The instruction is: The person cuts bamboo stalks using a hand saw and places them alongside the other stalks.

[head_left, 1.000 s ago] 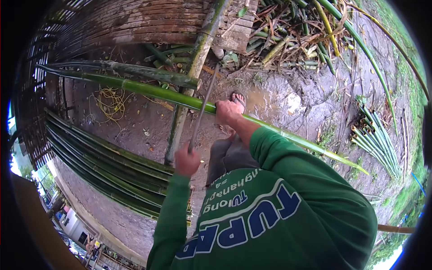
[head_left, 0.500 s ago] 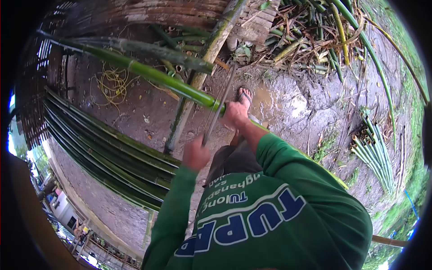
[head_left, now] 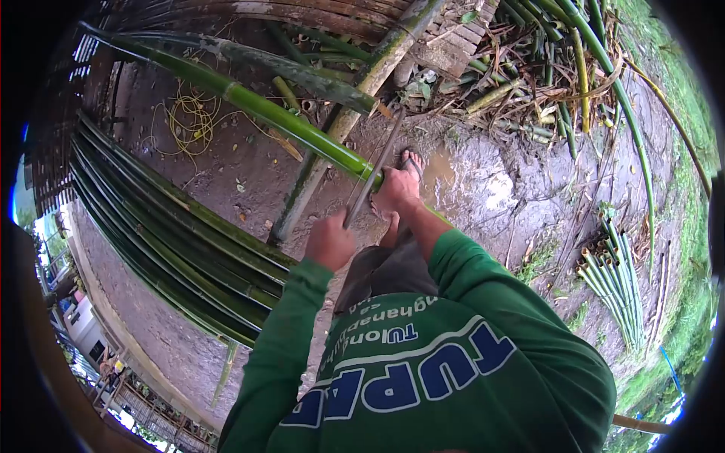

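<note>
My left hand (head_left: 330, 243) is closed round the handle end of a slim hacksaw (head_left: 389, 145). The saw lies across a long green bamboo pole (head_left: 291, 130), right beside my other hand. That pole slants from the upper left down to my right hand (head_left: 398, 189), which grips it just past the saw. Beyond the hand the pole passes under my right forearm. An upright-slanting bamboo rail (head_left: 317, 162) props the pole from below. Whether the blade has cut into the pole is too small to tell.
Several long bamboo poles (head_left: 174, 234) lie stacked at the left. Yellow cord (head_left: 192, 124) is tangled on the muddy ground. Cut bamboo offcuts (head_left: 529, 83) and dry leaves heap up at the top right. A bundle of thin bamboo pieces (head_left: 615, 287) lies at the right. A puddle (head_left: 453, 185) is near my foot.
The saw has shifted slightly along its length, with my left hand moving a little. My right hand keeps its hold on the bamboo pole. The whole view has tilted slightly.
</note>
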